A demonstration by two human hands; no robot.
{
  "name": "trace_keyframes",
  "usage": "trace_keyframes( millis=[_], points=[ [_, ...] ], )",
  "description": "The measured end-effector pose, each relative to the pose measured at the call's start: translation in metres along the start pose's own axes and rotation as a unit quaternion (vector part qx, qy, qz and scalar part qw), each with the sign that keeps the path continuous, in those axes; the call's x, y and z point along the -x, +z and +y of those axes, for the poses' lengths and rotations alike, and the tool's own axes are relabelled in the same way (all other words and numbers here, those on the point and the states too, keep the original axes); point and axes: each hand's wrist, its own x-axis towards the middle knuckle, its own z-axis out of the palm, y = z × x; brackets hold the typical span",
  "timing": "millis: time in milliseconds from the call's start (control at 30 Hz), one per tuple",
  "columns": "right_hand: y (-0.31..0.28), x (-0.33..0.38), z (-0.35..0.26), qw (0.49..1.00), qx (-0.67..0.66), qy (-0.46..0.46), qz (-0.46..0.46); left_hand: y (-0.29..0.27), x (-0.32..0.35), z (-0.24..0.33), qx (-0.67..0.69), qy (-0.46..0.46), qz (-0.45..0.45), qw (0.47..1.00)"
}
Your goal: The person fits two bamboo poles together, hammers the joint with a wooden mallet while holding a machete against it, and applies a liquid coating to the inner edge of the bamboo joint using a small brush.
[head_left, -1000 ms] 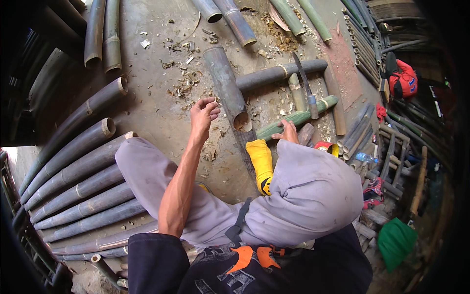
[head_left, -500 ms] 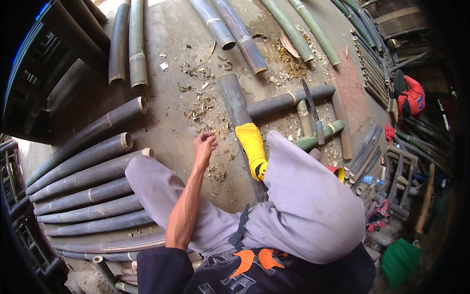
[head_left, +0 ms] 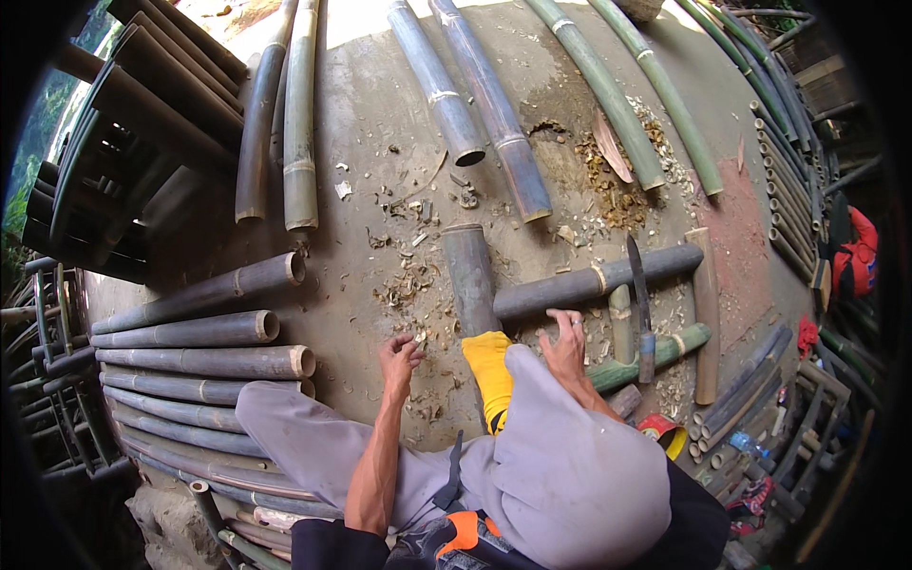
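Note:
My left hand [head_left: 401, 361] hangs above the chip-strewn floor, its fingers loosely bent and apart, holding nothing visible. My right hand [head_left: 564, 344], with a ring on one finger, is beside my knee. Its fingers are spread and reach toward a dark bamboo pole [head_left: 541, 296] lying crosswise; I cannot tell if they touch. My foot in a yellow sock [head_left: 489, 366] rests on a thick bamboo pole [head_left: 468, 271] that runs away from me. Further right, a machete [head_left: 643, 302] lies across the crosswise pole and a green bamboo piece [head_left: 670, 353], its handle toward me.
Several dark bamboo poles [head_left: 199, 362] lie stacked at my left. Long poles [head_left: 499, 133] point toward me from the far side. Wood chips [head_left: 408, 285] litter the floor. A plastic bottle [head_left: 748, 443] is at the right, and a person in red [head_left: 860, 255] sits beyond.
My right hand has come into view from behind my raised knee. The view has tilted up and shifted, so the scene sits lower. My left hand stays over the floor.

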Motion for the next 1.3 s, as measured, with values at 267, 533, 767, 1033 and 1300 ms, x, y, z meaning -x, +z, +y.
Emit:
trace_keyframes(
  millis=[267, 533, 767, 1033, 1300],
  points=[
    [0.018, -0.200, -0.049, 0.981, 0.102, -0.117, 0.113, 0.055, 0.013, 0.000, 0.001, 0.003, 0.017, 1.000],
    [0.038, -0.256, 0.001, 0.990, -0.105, 0.068, -0.058, 0.056, 0.001, 0.005, 0.017, 0.017, 0.002, 1.000],
    [0.001, -0.229, 0.033, 0.950, -0.203, 0.135, 0.194, 0.022, -0.011, 0.017, -0.006, 0.033, 0.005, 0.999],
    [0.037, -0.224, -0.058, 0.993, -0.050, -0.099, 0.038, 0.035, -0.016, 0.037, -0.036, 0.048, -0.018, 0.998],
    [0.101, -0.313, -0.113, 0.991, 0.103, -0.089, -0.004, 0.059, -0.006, 0.027, -0.049, 0.057, -0.047, 0.996]
  ],
)
